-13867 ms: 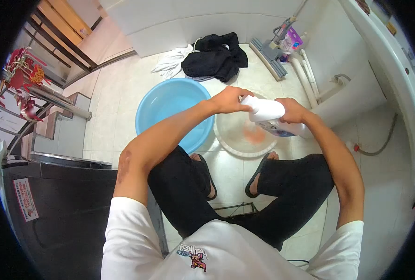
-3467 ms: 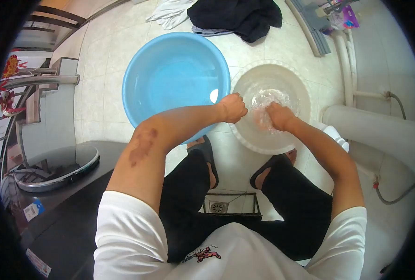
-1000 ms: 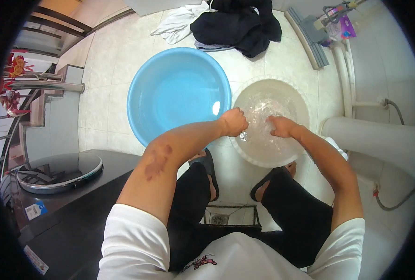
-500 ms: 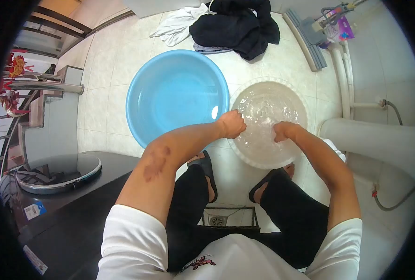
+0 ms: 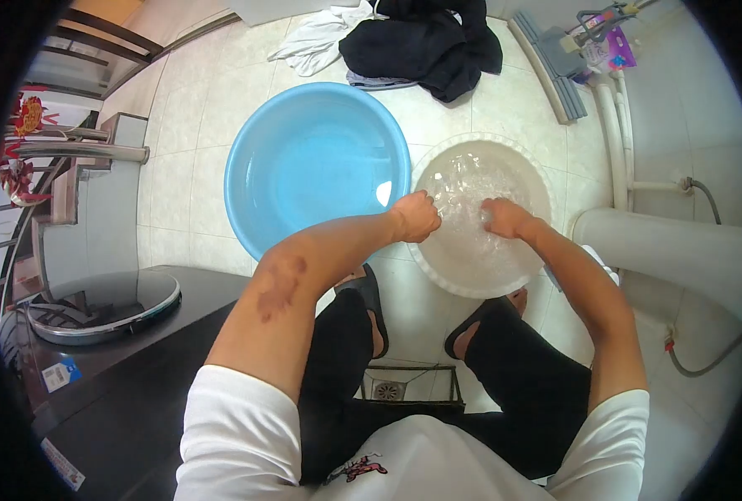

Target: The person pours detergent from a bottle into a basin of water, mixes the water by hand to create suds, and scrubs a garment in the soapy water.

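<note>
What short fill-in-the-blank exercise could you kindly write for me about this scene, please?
1. The hand reaching into the pale basin is the person's ____ one.
2. From the person's view, the larger basin stands to the ____ of the pale basin.
3. The larger basin is coloured ____.
4. The person's sleeves are coloured ____.

Missing words: right; left; blue; white.

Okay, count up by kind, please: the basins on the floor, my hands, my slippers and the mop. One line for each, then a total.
Blue basin and off-white basin: 2 basins
Left hand and right hand: 2 hands
Left slipper and right slipper: 2 slippers
Mop: 1
Total: 7
</note>
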Demonstrator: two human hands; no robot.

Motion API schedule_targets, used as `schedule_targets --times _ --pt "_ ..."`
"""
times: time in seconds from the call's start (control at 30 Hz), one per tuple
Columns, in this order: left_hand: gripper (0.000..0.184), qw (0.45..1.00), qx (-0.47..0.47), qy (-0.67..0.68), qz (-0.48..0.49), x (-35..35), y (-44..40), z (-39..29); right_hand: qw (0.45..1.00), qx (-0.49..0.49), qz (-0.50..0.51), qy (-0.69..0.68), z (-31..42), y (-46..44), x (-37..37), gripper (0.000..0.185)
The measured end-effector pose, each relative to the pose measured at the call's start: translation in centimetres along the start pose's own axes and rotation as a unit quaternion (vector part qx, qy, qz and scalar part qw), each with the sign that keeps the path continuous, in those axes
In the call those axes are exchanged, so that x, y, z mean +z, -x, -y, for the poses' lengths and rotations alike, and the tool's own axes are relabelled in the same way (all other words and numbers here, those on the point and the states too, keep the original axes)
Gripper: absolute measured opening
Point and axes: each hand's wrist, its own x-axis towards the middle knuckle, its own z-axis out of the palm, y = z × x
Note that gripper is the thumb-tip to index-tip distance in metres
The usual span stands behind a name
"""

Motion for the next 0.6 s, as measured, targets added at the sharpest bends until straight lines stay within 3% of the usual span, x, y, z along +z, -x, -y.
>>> schedule_targets --times 0.03,0.1,0.13,0.2,0.23,0.3,0.33,0.4,0.43,0.5,0.53,0.6 --pt "0.019 1.000 -0.001 -0.001 0.011 -0.2 0.1 0.0 1.000 0.000 0.000 0.000 0.2 0.0 -0.6 0.037" --pt "0.019 1.000 0.001 -0.001 0.012 -0.2 0.1 -0.1 0.945 0.150 0.247 0.153 0.3 -0.3 -1.8 0.048" --pt "0.019 1.000 0.005 -0.003 0.011 -0.1 0.0 0.0 0.945 0.152 0.246 0.151 0.6 -0.5 -1.8 0.048" --pt "0.019 1.000 0.003 -0.005 0.008 0.1 -0.2 -0.1 0.942 0.040 0.319 0.098 1.2 -0.6 -1.3 0.050" --pt "0.019 1.000 0.000 -0.007 0.004 0.2 -0.2 -0.1 0.942 0.040 0.320 0.097 1.5 -0.7 -1.1 0.050" --pt "0.018 1.000 0.002 -0.001 -0.009 0.3 0.1 0.0 0.989 0.067 0.129 -0.036 2.1 -0.6 -0.9 0.056" --pt "0.018 1.000 0.002 0.003 -0.022 0.2 0.2 0.0 0.989 0.066 0.131 -0.035 2.2 -0.4 -1.1 0.056" --pt "0.018 1.000 0.000 0.007 -0.015 -0.1 0.2 -0.1 0.969 0.109 0.130 0.180 2.4 0.4 -1.2 0.059" --pt "0.018 1.000 -0.002 0.008 -0.009 -0.2 0.2 0.0 0.970 0.109 0.128 0.178 2.6 -0.3 -1.3 0.059" --pt "0.018 1.000 -0.002 0.008 -0.011 0.0 0.2 -0.3 0.923 0.115 0.354 0.095 3.0 -2.2 -1.5 0.065" --pt "0.019 1.000 -0.004 0.005 -0.014 0.0 0.1 -0.1 0.924 0.116 0.352 0.096 3.1 -2.2 -1.4 0.065" --pt "0.019 1.000 -0.002 0.011 -0.013 0.3 0.0 -0.1 0.988 0.036 0.150 -0.029 3.2 -1.5 -0.6 0.058"
